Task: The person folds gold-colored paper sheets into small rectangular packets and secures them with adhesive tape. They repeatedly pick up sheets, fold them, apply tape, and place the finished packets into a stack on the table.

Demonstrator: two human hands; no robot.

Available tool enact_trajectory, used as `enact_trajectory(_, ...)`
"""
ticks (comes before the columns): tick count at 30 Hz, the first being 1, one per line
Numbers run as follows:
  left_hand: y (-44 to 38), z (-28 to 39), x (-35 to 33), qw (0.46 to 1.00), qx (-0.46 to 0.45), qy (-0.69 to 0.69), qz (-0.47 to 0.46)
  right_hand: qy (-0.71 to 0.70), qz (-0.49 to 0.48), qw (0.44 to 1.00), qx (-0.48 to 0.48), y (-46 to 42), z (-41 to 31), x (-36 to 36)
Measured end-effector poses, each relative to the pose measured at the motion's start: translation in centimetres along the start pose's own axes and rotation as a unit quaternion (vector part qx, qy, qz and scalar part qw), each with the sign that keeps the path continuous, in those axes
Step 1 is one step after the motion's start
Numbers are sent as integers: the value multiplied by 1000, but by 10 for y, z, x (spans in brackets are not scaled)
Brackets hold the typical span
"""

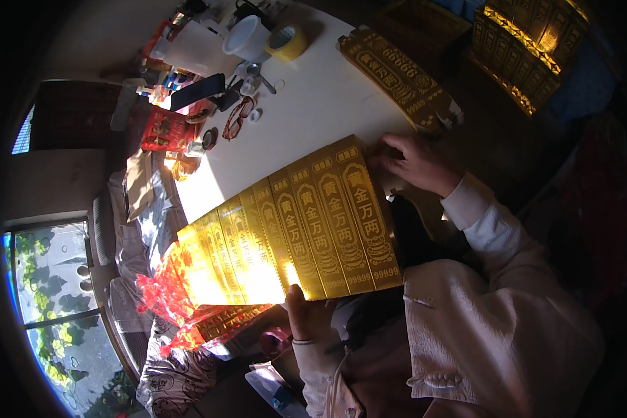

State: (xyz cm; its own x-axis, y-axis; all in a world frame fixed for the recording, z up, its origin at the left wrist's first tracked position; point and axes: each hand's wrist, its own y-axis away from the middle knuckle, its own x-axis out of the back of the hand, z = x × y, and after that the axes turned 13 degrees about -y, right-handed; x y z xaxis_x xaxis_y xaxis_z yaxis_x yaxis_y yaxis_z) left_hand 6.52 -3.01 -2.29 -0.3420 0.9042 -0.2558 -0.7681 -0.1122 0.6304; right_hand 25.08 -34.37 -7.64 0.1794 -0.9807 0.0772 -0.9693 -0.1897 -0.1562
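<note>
A wide stack of gold printed boxes or box panels (313,230), set side by side, lies before me over the near edge of the white table (318,99). My left hand (308,313) grips its lower edge, with the thumb on the gold face. At its upper right corner is my right hand (413,164), fingers bent; whether they pinch the edge is not plain. Sunlight glares on the left part of the gold face. Another gold printed carton piece (397,78), looking flattened, lies along the table's right edge, beyond my right hand.
Tape (286,43), a white tub (246,39), a phone (197,92), glasses (237,119) and a spoon (264,78) lie at the table's far left. Stacked gold boxes (527,52) stand at upper right. A red and clear plastic bag (172,292) with gold items sits at lower left.
</note>
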Motion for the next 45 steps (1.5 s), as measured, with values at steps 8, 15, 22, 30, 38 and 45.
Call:
enact_trajectory(8,-1,1,3,1000,9,18,-11,-5,65,997,40,10,16,-14)
enact_trajectory(15,-1,2,2,999,4,30,-8,48,120,987,96,21,28,-31)
enact_trajectory(22,-1,4,7,999,10,31,-29,-5,170,977,130,28,32,-43)
enact_trajectory(30,-1,8,12,998,32,44,-12,-18,174,983,56,35,28,-46)
enact_trajectory(38,4,9,9,999,36,33,14,63,173,983,2,41,33,-47)
enact_trajectory(45,10,7,9,999,18,21,22,42,169,985,1,44,14,-45)
